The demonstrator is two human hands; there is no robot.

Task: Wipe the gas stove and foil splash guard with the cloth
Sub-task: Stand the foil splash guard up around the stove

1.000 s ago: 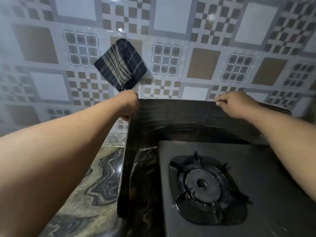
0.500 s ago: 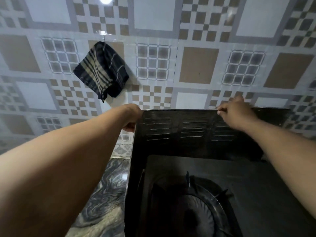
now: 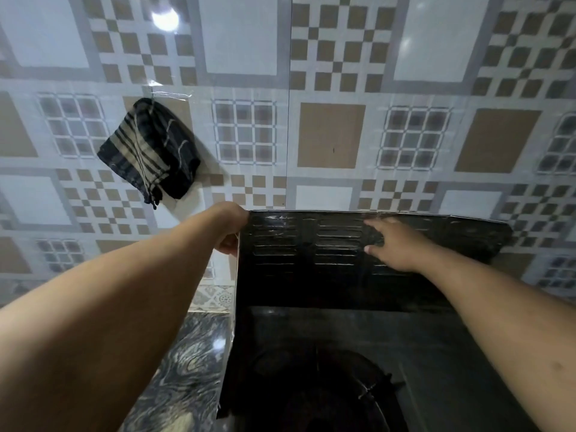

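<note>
The dark foil splash guard [image 3: 311, 275] stands upright around the back and left of the gas stove [image 3: 436, 369]. My left hand [image 3: 229, 232] grips the guard's top left corner from outside. My right hand [image 3: 392, 244] rests flat against the guard's inner back panel, fingers spread, holding nothing. The burner [image 3: 336, 397] shows dimly at the bottom. A dark striped cloth [image 3: 149, 151] hangs on the tiled wall, up and left of my left hand, apart from both hands.
The patterned tiled wall [image 3: 330, 135] rises directly behind the guard. A marbled dark countertop [image 3: 184, 378] lies left of the guard, under my left forearm.
My right hand has let go of the guard's top edge and dropped onto the inner back panel with fingers spread. The view has tilted upward; the left hand keeps its grip.
</note>
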